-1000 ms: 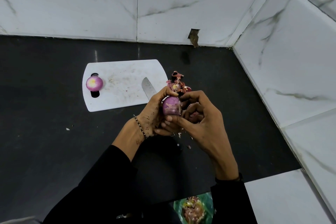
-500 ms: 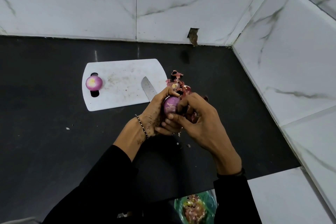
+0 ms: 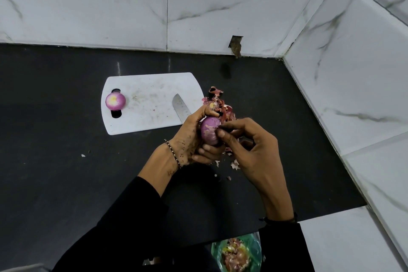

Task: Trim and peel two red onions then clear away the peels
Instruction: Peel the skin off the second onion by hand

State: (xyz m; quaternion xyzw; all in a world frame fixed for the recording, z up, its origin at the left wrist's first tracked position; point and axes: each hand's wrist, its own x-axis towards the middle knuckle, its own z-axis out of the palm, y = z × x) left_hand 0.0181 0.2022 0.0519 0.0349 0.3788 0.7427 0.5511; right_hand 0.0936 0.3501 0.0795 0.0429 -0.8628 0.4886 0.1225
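Second onion [image 3: 209,130] sits between the two hands, raised off the dark surface [image 3: 66,172]. Its long axis runs away from the person, with the far end under the left thumb and the near end cupped by the left fingers. The left hand [image 3: 187,139] grips it from the left and from underneath, so this hand carries it. The right hand [image 3: 249,150] comes in from the right, thumb and forefinger pinched against the flank facing it, apparently on a scrap of skin; its other fingers are loosely curled. I judge the coming pull goes rightward off that flank, away from the left palm. The second onion looks glossy purple with pale yellowish streaks and is mostly bare. Loose peels [image 3: 220,106] lie just beyond the hands. The first onion [image 3: 115,101], already peeled, rests on the cutting board [image 3: 152,86] well to the left of the left hand. A knife [image 3: 180,106] blade lies between them.
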